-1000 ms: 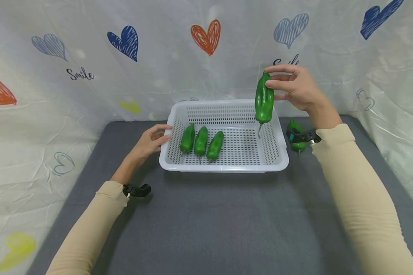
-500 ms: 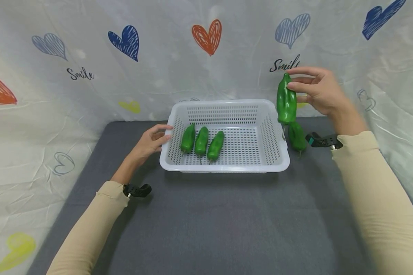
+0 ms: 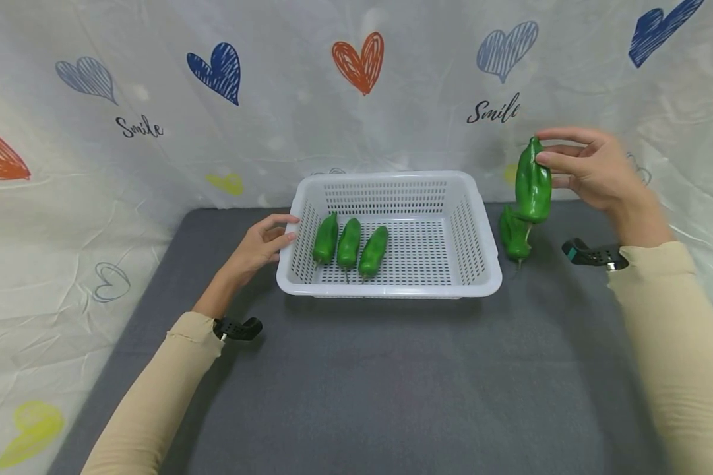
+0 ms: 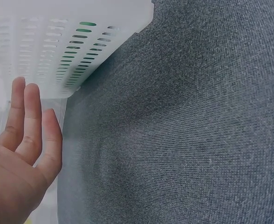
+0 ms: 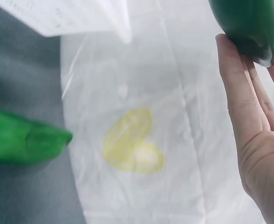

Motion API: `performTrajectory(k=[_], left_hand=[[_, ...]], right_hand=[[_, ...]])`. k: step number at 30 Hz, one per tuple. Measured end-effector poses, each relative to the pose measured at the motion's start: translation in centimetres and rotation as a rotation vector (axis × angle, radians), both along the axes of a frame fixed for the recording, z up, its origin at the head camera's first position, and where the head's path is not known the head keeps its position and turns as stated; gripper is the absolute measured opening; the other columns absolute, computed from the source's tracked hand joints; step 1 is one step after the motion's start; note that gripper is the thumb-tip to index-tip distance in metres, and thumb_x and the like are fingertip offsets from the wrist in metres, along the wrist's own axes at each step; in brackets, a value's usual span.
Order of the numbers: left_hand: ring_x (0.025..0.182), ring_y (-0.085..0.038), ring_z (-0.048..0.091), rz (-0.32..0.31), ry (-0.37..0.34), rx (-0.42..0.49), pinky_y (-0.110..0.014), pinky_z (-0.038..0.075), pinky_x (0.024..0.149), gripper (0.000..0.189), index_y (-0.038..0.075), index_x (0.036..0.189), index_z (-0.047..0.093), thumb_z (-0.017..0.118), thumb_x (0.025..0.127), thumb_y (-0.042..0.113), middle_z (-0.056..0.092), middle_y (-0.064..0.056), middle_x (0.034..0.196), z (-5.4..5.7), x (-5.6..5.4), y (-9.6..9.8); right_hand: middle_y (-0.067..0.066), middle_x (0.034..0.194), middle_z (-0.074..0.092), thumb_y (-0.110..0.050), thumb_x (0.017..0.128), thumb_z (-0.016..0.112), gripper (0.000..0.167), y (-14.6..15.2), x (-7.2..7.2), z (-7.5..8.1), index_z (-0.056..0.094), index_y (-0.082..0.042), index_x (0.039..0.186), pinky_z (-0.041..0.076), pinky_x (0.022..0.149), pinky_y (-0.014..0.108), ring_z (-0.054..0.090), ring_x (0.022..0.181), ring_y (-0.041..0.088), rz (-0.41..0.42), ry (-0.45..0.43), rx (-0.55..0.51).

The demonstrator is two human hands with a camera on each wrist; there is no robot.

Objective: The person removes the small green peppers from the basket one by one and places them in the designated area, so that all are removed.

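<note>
My right hand (image 3: 599, 171) pinches a glossy green pepper (image 3: 533, 181) near its top, holding it upright with the stem hanging down. In the right wrist view this pepper (image 5: 253, 23) sits at the fingertips. Below and behind it another green pepper (image 3: 515, 237) lies on the table, partly hidden by the held one. A white plastic basket (image 3: 392, 290) stands mid-table with three green peppers (image 3: 349, 244) in its left half. My left hand (image 3: 258, 244) touches the basket's left rim, and in the left wrist view its visible fingers (image 4: 33, 116) are fairly straight.
A dark grey cloth (image 3: 380, 376) covers the table. Behind it hangs a white sheet (image 3: 285, 119) printed with hearts and the word Smile. The basket's right wall (image 3: 475, 231) stands close to the pepper on the table.
My right hand has carried the pepper rightward from over the basket's right end, and slightly lower, to above the pepper on the table. My left hand stays at the rim.
</note>
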State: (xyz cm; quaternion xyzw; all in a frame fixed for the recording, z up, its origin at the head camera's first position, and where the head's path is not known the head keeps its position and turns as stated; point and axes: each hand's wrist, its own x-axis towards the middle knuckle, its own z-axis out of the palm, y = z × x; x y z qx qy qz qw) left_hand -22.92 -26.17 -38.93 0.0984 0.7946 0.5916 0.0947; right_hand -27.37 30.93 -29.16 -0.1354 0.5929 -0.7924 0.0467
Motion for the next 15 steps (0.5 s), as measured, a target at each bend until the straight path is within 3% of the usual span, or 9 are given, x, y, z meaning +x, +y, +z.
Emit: performTrajectory(k=[7,15], left_hand=[[0.112,-0.026,0.062,-0.006,0.002,0.004,-0.048,0.053,0.087,0.045,0.012,0.144,0.052,0.065,0.103,0.023,0.058,-0.020,0.134,0.1,0.1,0.0],[0.112,-0.026,0.062,0.001,-0.001,0.004,-0.051,0.051,0.089,0.045,0.012,0.144,0.052,0.065,0.103,0.023,0.057,-0.020,0.134,0.1,0.1,0.0]], right_hand=[[0.014,0.112,0.072,0.022,0.093,0.057,0.040,2.5,0.5,-1.4,0.067,0.005,0.127,0.059,0.070,0.037,0.072,0.092,0.024,-0.001,-0.032,-0.003],[0.006,0.123,0.068,0.020,0.094,0.058,0.041,5.2,0.6,-3.1,0.068,0.001,0.129,0.058,0.073,0.032,0.070,0.098,0.018,-0.045,-0.076,0.079]])
